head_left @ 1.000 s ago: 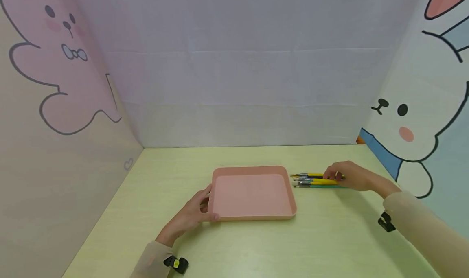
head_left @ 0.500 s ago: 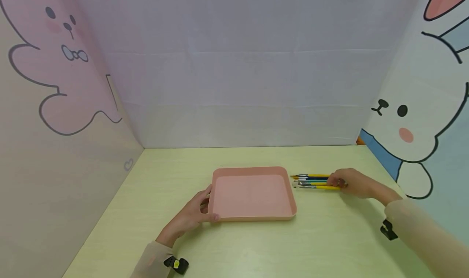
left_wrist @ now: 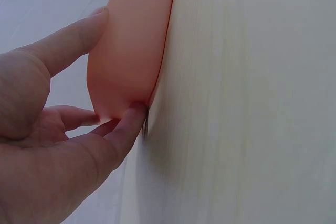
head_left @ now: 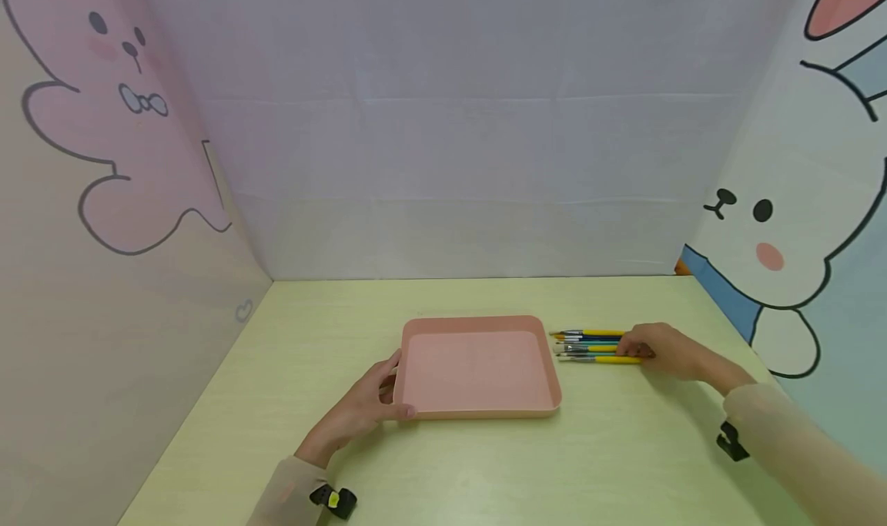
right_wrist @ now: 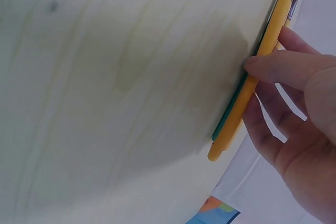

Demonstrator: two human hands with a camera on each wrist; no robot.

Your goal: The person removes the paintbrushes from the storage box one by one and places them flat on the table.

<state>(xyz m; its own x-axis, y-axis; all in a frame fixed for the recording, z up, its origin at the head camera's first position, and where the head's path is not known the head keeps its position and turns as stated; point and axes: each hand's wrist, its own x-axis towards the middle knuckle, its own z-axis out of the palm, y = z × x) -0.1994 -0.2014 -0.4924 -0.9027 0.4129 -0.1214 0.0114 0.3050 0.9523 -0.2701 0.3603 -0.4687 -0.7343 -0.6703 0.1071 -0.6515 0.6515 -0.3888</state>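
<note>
A shallow pink rectangular tray (head_left: 478, 368) lies on the table. My left hand (head_left: 370, 399) holds its near left corner, with the thumb on the near wall and the fingers on the left side; the left wrist view shows the pink wall (left_wrist: 131, 40) between them. Just right of the tray, several paintbrushes (head_left: 582, 347) lie side by side, bristles toward it, with yellow, teal and dark handles. My right hand (head_left: 658, 349) pinches the brushes at their handle ends. In the right wrist view my thumb is on a yellow handle (right_wrist: 241, 98), with a green handle (right_wrist: 231, 111) beside it.
The pale wooden table (head_left: 443, 472) runs back to a plain whitish wall (head_left: 443, 141). Cartoon-printed panels stand at the left and right, the rabbit panel (head_left: 783, 241) close to my right arm. Each wrist wears a small black camera.
My right hand has shifted toward the near side across the brush handles. The nearest brush is now a yellow one, set slightly apart from the others. My left hand and the tray have stayed put.
</note>
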